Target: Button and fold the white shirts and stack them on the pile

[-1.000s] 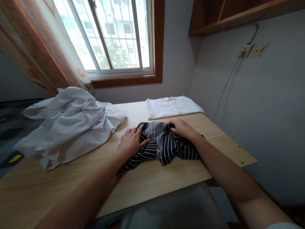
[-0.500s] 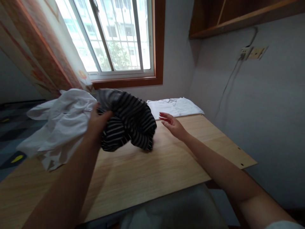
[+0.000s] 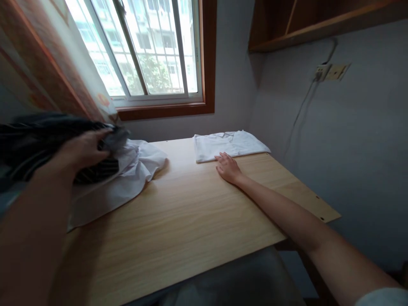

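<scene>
At the left, my left hand [image 3: 81,151] grips a black garment with light stripes [image 3: 41,146], which is blurred by motion and hides part of what lies behind it. Under and beside it a crumpled white garment [image 3: 137,163] spreads over the left side of the wooden table [image 3: 178,221]. My right hand [image 3: 228,168] rests palm down on the tabletop, fingers stretched out, holding nothing. Its fingertips are close to the front edge of a folded white garment [image 3: 229,144] that lies flat at the back of the table.
A barred window [image 3: 153,51] with a wooden frame is behind the table, and a patterned curtain [image 3: 63,63] hangs at its left. A wooden shelf [image 3: 318,34] juts from the right wall above a socket [image 3: 336,72] with a cord.
My left hand has swung the striped garment from above the table's middle to the far left, over the white garment. My right hand has come down onto the tabletop.
</scene>
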Available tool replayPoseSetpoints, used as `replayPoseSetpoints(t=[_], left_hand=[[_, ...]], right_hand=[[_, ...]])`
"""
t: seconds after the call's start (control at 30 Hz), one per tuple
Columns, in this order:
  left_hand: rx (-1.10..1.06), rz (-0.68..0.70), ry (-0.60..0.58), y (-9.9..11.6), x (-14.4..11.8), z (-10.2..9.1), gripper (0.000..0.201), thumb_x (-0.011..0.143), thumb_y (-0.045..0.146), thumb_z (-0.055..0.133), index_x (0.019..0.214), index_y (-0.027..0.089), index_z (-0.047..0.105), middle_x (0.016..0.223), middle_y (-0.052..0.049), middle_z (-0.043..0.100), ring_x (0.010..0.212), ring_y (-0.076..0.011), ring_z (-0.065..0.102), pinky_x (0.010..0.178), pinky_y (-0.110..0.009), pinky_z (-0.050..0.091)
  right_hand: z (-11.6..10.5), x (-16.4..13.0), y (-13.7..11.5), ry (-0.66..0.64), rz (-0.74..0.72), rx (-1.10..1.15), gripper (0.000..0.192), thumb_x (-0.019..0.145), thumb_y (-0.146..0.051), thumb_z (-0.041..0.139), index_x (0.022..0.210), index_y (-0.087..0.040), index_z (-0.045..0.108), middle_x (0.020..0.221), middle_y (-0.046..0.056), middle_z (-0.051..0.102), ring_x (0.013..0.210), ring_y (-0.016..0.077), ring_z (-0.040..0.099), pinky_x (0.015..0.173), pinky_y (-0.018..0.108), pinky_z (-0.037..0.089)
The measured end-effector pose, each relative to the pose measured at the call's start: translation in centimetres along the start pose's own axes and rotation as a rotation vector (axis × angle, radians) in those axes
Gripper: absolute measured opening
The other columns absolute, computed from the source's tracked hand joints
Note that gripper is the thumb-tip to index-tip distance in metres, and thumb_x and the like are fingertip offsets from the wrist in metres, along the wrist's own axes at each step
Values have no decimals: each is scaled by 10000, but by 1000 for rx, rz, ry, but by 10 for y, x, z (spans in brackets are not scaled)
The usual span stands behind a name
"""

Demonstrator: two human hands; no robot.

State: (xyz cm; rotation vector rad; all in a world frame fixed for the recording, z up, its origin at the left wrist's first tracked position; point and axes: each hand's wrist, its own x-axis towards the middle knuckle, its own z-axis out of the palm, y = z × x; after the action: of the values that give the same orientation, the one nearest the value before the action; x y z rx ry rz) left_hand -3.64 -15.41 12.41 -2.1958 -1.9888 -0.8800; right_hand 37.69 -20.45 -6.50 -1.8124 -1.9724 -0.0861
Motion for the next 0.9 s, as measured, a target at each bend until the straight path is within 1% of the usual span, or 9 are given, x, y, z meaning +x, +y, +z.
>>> replayPoseSetpoints(t=[0.07,0.13,0.2,0.33,0.4,0.5,0.6,0.7,0.9], left_hand=[[180,50,-252,-15,5,26,413,740,407,743,1081,181,683,1076,8,676,1149,-289,544,1059,-479,371],[273,75,-297,-22,5,43,508,690,410,787,1127,185,662,1186,-43,662,1222,-363,485,1067,-602,300],[336,101,-270,-20,3,46,632,682,427,805,1234,194,605,1343,-94,584,1281,-407,422,1052,-679,237],[436,230,-143,-6,-6,25,813,742,590,725,1405,200,459,1547,-138,352,1394,-395,273,1089,-683,87],[460,287,-69,1,-11,15,831,776,674,633,1426,196,432,1573,-135,297,1423,-377,223,1101,-667,32],[550,304,-52,11,-18,11,794,834,671,553,1451,192,404,1589,-155,246,1429,-379,201,1101,-663,51],[630,319,-87,21,-23,15,730,883,611,493,1475,200,372,1597,-166,217,1431,-388,183,1093,-670,92],[648,324,-99,32,-29,25,676,909,557,452,1478,203,368,1595,-164,228,1432,-391,179,1076,-685,125],[579,445,-88,64,-46,64,590,914,432,471,1457,206,418,1572,-152,300,1438,-350,237,1124,-624,139]], right_hand=[[0,8,0,-4,38,-24,516,916,-278,510,1419,-164,480,1537,130,372,1438,258,280,1176,419,207],[-1,18,-1,-1,70,-54,517,918,-307,529,1414,-171,485,1519,130,404,1432,270,290,1166,437,212],[-3,29,-1,-24,75,-81,453,931,-351,526,1356,-195,548,1438,124,511,1372,273,387,1123,429,279],[-11,47,-6,-119,62,-172,341,976,-388,442,1082,-200,706,1139,119,700,1049,232,628,890,326,443],[-16,51,-10,-115,57,-223,370,993,-325,388,1048,-156,713,1102,157,701,981,233,650,825,319,451],[-25,47,-19,-116,6,-235,370,988,-257,372,1037,-112,710,1102,186,692,985,242,646,810,319,447],[-35,27,-37,-147,-151,-213,314,968,-293,445,983,-130,713,1064,150,704,990,234,632,810,302,447],[-42,-8,-70,-148,-401,-142,321,973,-307,443,924,-127,704,994,134,708,953,241,623,788,321,462],[-45,-83,-145,-180,-663,9,274,948,-325,499,852,-208,727,911,65,723,883,225,640,812,330,501]])
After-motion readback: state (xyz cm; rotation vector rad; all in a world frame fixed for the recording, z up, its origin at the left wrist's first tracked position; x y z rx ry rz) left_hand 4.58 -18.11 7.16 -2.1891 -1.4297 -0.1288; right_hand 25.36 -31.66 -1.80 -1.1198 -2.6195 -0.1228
